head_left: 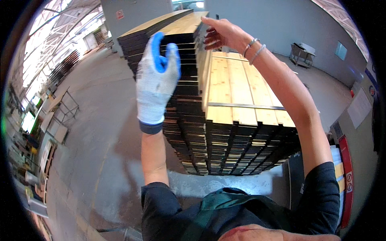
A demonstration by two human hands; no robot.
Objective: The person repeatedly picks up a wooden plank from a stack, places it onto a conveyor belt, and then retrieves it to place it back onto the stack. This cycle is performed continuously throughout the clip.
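My left hand (158,78) wears a white knit glove with blue-coated fingers and a dark cuff. It is raised in front of the black ends of a tall stack of wooden boards (183,26), thumb and fingers apart, holding nothing. Whether it touches the stack I cannot tell. My bare right hand (225,34), with metal bracelets (254,50) at the wrist, hovers by the right side of that stack's top. Its thumb is stretched out, the other fingers are slightly bent and nothing shows in its grasp. A lower stack of pale planks (237,86) stands under my right forearm.
A flat band (245,106) crosses the lower stack. Grey floor (92,120) stretches off to the left, where metal-framed tables (60,102) stand. At the back right a small cart (302,54) is by the wall. A red panel (346,180) is at the near right.
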